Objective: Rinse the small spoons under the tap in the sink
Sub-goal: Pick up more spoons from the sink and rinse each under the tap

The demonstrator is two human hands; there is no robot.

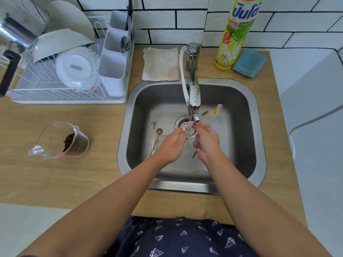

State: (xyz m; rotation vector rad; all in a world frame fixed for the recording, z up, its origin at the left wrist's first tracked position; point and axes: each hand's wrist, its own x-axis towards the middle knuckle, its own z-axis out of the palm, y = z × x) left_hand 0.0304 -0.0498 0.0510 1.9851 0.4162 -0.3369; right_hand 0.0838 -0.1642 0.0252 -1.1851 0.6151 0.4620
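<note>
Both my hands are over the steel sink (256, 127), just below the tap (194, 101). My right hand (207, 141) grips a bunch of small spoons (213, 112), their bowls blurred and pointing up to the right of the spout, handles sticking out below the fist. My left hand (172, 145) pinches a thin gold spoon handle (186, 131) near the spout. On the sink floor to the left lie a silver spoon (153, 130) and a gold spoon (159, 131). Whether water runs I cannot tell.
A dish rack (61, 82) with bowls and a cutlery holder stands at the left. A measuring jug (63, 140) with brown residue lies on the wooden counter. Behind the sink are a cloth (160, 64), a yellow dish-soap bottle (235, 34) and a blue sponge (249, 63).
</note>
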